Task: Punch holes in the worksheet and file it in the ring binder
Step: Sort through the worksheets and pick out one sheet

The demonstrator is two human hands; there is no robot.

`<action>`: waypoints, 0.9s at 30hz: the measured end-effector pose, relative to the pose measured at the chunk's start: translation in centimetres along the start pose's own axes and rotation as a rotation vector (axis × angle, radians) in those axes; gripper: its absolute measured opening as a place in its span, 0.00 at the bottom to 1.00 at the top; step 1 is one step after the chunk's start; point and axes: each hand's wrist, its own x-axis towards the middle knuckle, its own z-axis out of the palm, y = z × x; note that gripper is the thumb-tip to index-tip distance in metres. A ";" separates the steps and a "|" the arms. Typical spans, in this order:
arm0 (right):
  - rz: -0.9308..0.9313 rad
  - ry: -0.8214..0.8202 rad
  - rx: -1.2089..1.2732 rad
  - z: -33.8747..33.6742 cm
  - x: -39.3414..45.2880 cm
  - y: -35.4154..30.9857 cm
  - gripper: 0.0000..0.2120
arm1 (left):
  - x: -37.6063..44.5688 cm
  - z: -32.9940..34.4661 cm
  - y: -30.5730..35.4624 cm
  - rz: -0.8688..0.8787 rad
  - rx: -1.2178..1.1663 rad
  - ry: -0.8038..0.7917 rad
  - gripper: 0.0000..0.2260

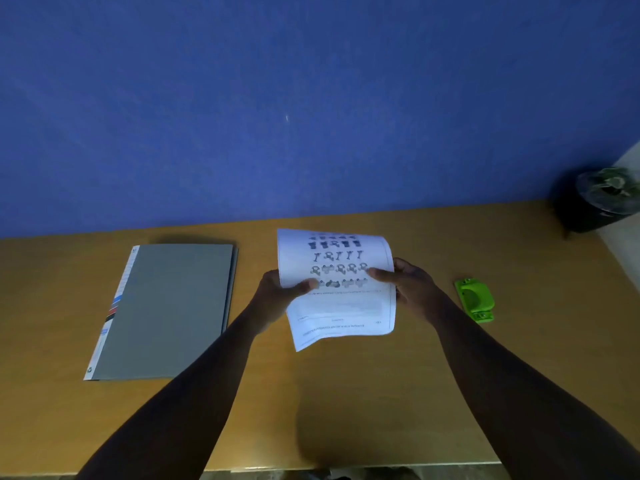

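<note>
The worksheet (337,289) is off the tabletop (381,393), held in the air between both hands, its printed side up and its text upside down to the viewer. The left hand (277,299) grips the sheet's left edge, thumb on top of the paper and fingers beneath; the right hand (408,285) pinches the right edge the same way, thumb lying across the print. The sheet bows slightly between them, its far end curling upward and its near left corner drooping toward the tabletop.

What the next move turns on is where the green hole punch (475,300) lies: on the tabletop to the right of the paper, near the right hand and well apart from the left. Its long axis runs roughly near-to-far, about parallel to the sheet's long sides. So the right hand is the nearer one, and the sheet's right long edge is the one already facing the punch (though which way the punch's slot opens cannot be made out from here). In my judgement the paper must travel rightward and be fed edge-first into the punch, with one hand freed to press it.

The grey ring binder (166,310) lies closed on the left, beyond the left hand, its labelled spine strip on its left side; filing is not yet begun.
</note>
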 end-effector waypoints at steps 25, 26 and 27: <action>-0.215 0.270 -0.543 3.2 -0.4 -0.4 0.18 | -0.4 2.4 -3.5 0.059 0.177 0.361 0.09; -0.206 0.263 -0.584 3.1 -0.4 -0.2 0.17 | -0.5 2.5 -3.7 0.045 0.185 0.341 0.10; -0.198 0.255 -0.620 3.0 -0.4 0.0 0.16 | -0.5 2.5 -3.8 0.037 0.199 0.333 0.11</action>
